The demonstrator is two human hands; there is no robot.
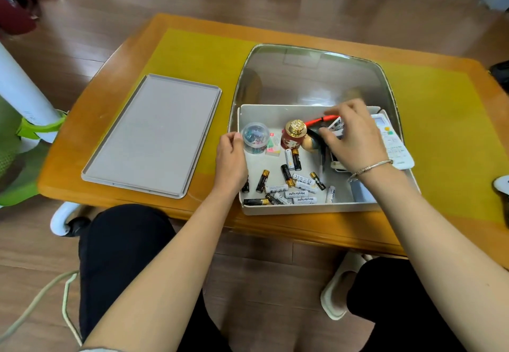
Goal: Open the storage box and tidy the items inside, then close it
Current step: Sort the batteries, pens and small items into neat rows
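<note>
The white storage box [303,209] stands open on the table, its grey lid [154,134] lying flat to its left. Inside are several loose batteries [298,194], a clear round tub of clips [255,137], a small pink-and-green packet [273,145], a red figurine with a gold cap [295,135], a red-and-black cable [319,120] and a white remote [394,145]. My left hand [231,159] grips the box's left wall beside the tub. My right hand [351,134] reaches into the far right of the box and pinches a small stack of cards [336,126].
A silver metal tray [311,76] lies under the far end of the box on the yellow mat [192,54]. The wooden table's front edge [303,230] is near my knees. A white pole and green chair part stand at the left.
</note>
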